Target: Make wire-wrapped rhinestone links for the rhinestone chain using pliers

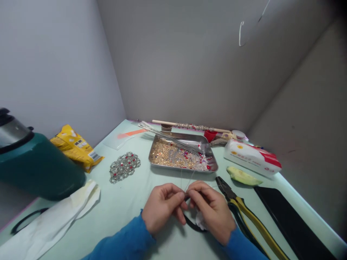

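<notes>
Both hands meet low in the middle of the view, in front of a metal tray (183, 167) of small gold, red and clear beads. My left hand (164, 207) is closed, thumb and forefinger pinching thin wire (181, 177) whose fine strands rise toward the tray. My right hand (213, 211) is closed in a pinch on the same wire, nearly touching the left fingertips. Something small and dark shows between the fingers; its kind is hidden. Beneath the hands lie a black ring-shaped object (193, 225) and something white, partly covered by the right hand.
A bundle of straight wires (168, 137) rests across the tray. Pliers (235, 202), a black flat object (287, 216), a green piece of produce (244, 176) and a tissue pack (252, 157) lie right. Left are beaded wirework (124, 167), a yellow packet (78, 146), and a green bottle (40, 166).
</notes>
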`<state>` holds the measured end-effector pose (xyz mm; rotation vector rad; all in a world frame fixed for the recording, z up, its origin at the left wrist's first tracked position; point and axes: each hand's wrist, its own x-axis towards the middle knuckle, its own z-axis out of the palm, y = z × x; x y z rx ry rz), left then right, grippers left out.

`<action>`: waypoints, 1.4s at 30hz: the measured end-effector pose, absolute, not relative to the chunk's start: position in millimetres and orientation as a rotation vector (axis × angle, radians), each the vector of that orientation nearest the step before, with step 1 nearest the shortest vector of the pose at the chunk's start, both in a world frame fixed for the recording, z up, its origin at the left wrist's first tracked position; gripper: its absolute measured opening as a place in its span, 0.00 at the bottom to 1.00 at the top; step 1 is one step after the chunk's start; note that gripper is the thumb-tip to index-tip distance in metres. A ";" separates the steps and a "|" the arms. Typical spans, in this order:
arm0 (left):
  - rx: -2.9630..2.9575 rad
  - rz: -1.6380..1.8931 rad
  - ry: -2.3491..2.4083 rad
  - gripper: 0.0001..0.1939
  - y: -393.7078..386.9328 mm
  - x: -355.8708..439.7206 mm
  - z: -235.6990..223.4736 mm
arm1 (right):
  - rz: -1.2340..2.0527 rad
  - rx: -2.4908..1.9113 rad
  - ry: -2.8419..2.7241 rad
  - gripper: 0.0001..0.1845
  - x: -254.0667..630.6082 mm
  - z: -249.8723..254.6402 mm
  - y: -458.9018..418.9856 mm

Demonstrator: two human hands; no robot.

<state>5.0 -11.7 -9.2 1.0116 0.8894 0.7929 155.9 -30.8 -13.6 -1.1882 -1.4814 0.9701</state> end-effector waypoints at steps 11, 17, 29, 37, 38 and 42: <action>1.003 0.763 0.829 0.14 -10.7 4.1 -10.7 | 1.137 -1.179 -1.390 0.12 154.4 -15.6 -30.8; 0.986 0.842 0.955 0.12 -8.4 6.0 -13.5 | 0.950 -1.164 -1.446 0.11 147.6 -18.9 -29.2; 0.863 0.999 1.011 0.14 -2.9 -3.5 -12.7 | 0.201 -1.638 -2.208 0.08 173.1 -14.6 -31.5; 1.000 0.992 1.032 0.15 -6.5 -1.8 -18.2 | -0.015 -1.807 -2.249 0.11 192.6 34.4 22.9; 1.007 1.005 1.025 0.15 -6.7 -1.6 -19.1 | -0.016 -1.833 -2.257 0.11 194.4 34.7 35.3; 0.987 1.042 1.003 0.15 -6.5 -0.8 -21.9 | 0.069 -1.924 -2.330 0.08 194.4 18.4 81.5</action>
